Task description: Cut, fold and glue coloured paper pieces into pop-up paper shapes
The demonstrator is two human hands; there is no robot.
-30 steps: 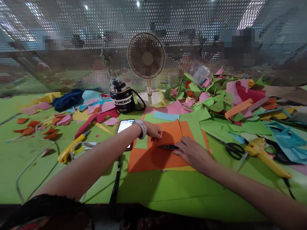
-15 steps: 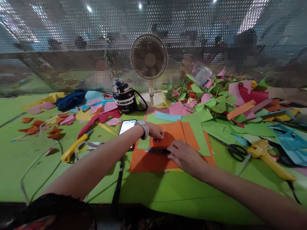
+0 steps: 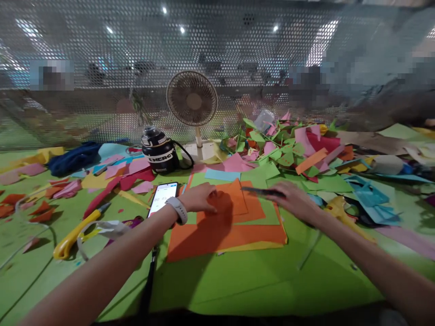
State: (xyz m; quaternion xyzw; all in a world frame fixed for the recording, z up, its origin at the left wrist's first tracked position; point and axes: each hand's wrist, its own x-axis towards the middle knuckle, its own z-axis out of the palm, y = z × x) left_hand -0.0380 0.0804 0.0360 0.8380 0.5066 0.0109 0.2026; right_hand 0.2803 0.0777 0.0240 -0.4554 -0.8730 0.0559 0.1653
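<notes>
Hands (image 3: 199, 198) — dark scissors (image 3: 263, 191), orange paper (image 3: 252, 206)

We look across what appears to be a paper-craft workshop, its green bench (image 3: 244, 280) strewn with coloured paper. Offcuts (image 3: 287, 149) in green, pink and red pile up at the back right, while orange sheets (image 3: 238, 235) lie flat in the middle. A yellow glue gun (image 3: 350, 222) rests near scraps at right; a yellow-handled tool (image 3: 79, 233) lies at left. Behind a small fan (image 3: 193, 100) stands a perforated screen (image 3: 112, 104), through which we see bright lights (image 3: 182, 30) in a dim, blurred interior.
</notes>
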